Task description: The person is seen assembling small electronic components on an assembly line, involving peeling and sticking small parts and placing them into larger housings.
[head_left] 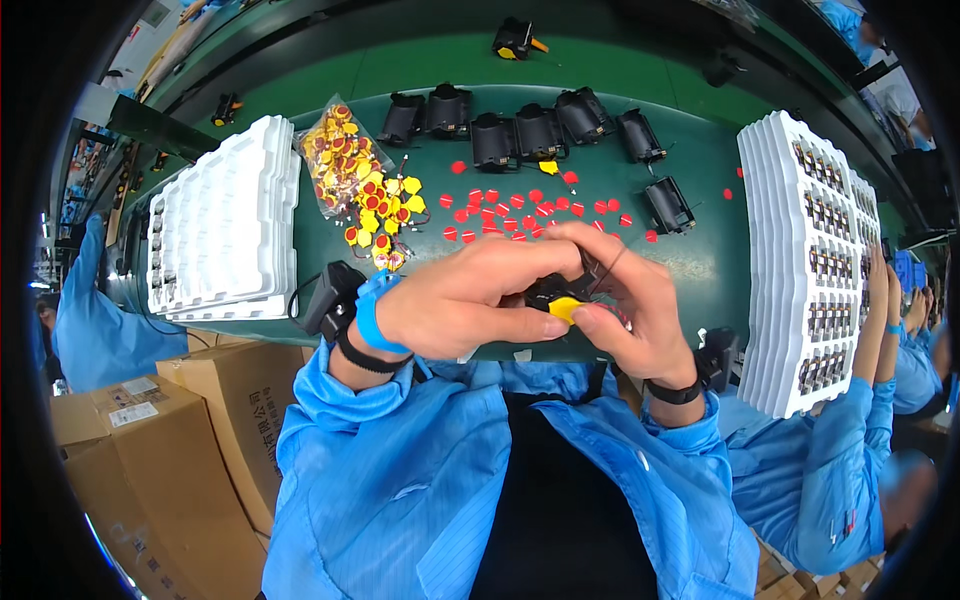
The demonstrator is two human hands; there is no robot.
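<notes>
My left hand and my right hand meet over the near edge of the bench. Between them is a small black plastic housing, mostly covered by my fingers. A yellow piece lies against it, with both thumb tips pressed on or beside it. Dark thin wires show near my right fingers. Loose red discs are scattered just beyond my hands. Behind them, several black housings stand in an uneven row. To the left is a pile of yellow pieces with red centres and wires.
A clear bag of the yellow pieces lies by the pile. Stacked white trays stand at left; another stack with small parts stands at right, near a co-worker's arms. Cardboard boxes sit lower left. A green conveyor runs behind.
</notes>
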